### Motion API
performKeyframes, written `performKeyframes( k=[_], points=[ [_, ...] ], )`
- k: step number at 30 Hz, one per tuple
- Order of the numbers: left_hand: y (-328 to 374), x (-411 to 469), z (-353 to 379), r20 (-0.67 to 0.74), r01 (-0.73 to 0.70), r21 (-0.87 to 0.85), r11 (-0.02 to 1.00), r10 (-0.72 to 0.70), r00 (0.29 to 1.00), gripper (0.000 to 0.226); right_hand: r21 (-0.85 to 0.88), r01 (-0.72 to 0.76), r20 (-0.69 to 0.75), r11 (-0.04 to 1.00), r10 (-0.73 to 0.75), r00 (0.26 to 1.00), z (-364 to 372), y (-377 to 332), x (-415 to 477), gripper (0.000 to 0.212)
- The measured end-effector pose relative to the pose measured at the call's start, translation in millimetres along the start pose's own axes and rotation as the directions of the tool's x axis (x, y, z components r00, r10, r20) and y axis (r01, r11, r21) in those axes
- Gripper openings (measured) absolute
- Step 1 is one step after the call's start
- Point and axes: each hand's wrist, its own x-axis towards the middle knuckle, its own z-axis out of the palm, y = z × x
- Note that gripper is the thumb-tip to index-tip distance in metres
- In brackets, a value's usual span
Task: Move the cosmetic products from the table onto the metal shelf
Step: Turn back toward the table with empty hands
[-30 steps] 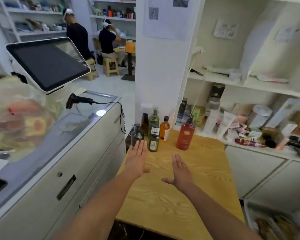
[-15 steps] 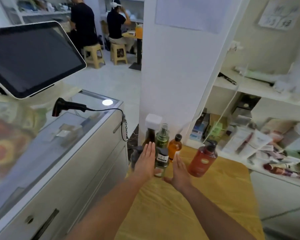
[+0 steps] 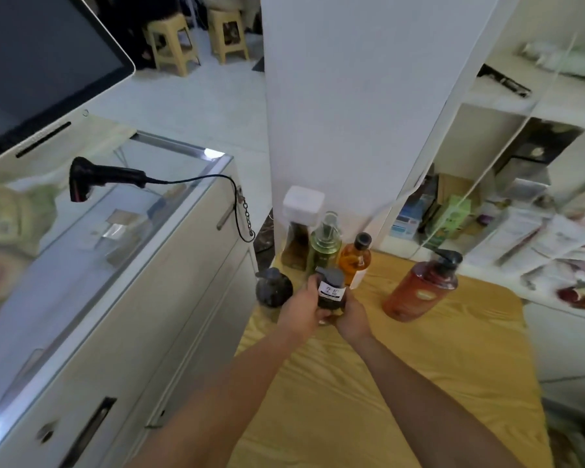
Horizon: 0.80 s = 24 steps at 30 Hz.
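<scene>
While both hands clasp it, the small dark labelled bottle [image 3: 331,293] is over the far left end of the table [image 3: 402,383]; lifted or standing, cannot tell. The left hand [image 3: 299,310] wraps its left side, the right hand [image 3: 352,315] its right. The green bottle [image 3: 323,246] and amber bottle [image 3: 355,260] are just behind; the red pump bottle [image 3: 419,290] stands apart, rightward.
</scene>
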Motion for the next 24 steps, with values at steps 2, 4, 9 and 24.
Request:
performKeyframes(
  k=[2, 4, 9, 24],
  points=[
    [2.2, -4.2, -2.2, 0.015, 0.000, -0.013, 1.000, 0.000, 1.000, 0.067, 0.042, -0.025, 0.026, 0.999, 0.024, 0.999, -2.4, 0.3, -6.0, 0.061],
    [5.1, -10.9, -4.6, 0.034, -0.005, -0.007, 1.000, 0.005, 0.999, 0.071, 0.042, -0.028, 0.052, 0.999, 0.026, 0.998, -7.0, 1.3, -16.2, 0.056],
    [21.5, -37.5, -16.6, 0.042, -0.077, -0.049, 0.996, 0.079, 0.996, 0.070, 0.063, 0.006, 0.037, 0.998, -0.008, 0.999, -23.1, 0.2, -46.5, 0.059],
    [113.4, -164.2, 24.3, 0.225, -0.420, -0.211, 0.883, 0.462, 0.858, 0.061, 0.190, -0.072, -0.325, 0.979, 0.132, 0.936, -95.2, 55.4, -234.5, 0.062]
  ],
)
